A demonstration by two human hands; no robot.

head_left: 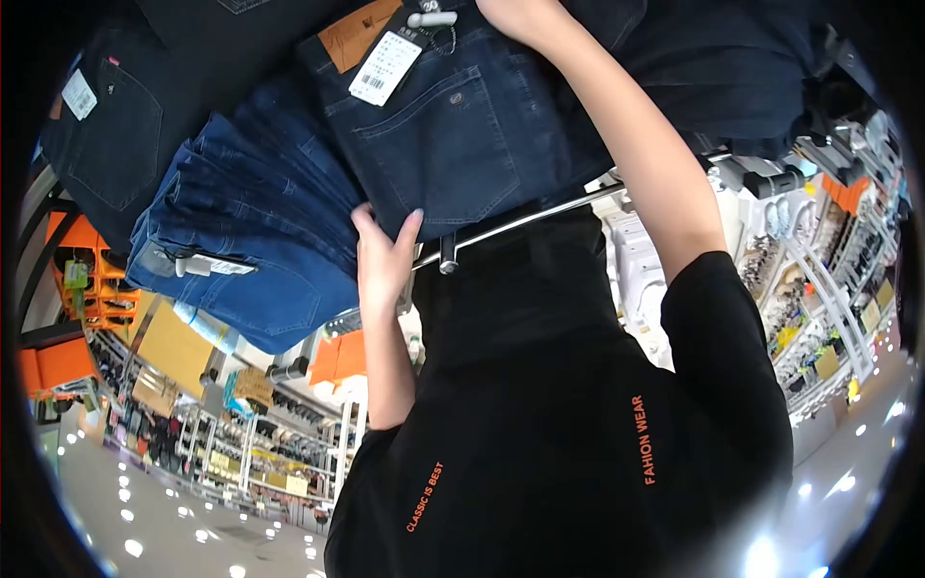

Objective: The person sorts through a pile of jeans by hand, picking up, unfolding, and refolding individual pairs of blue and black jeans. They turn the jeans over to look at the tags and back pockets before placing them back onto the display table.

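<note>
A folded pair of dark blue jeans (pixel 438 144) lies in front of me, back pocket up, with a brown leather patch (pixel 358 35) and a white price tag (pixel 384 67). My left hand (pixel 383 265) is closed on its lower corner, thumb over the denim; its other fingers are partly hidden. At the jeans' waistband rests my right hand (pixel 515 17), cut off by the top edge, so its fingers are out of sight. Brighter blue jeans (pixel 251 231), bunched in folds, lie just left of my left hand, with a grey security tag (pixel 193 265) on them.
Black jeans (pixel 116 144) with a tag lie at far left, and more dark trousers (pixel 713 77) at upper right. A metal rail (pixel 530 219) runs under the jeans, close to my black shirt (pixel 549 414). Shelves of goods (pixel 838 260) and orange boxes (pixel 58 366) stand around.
</note>
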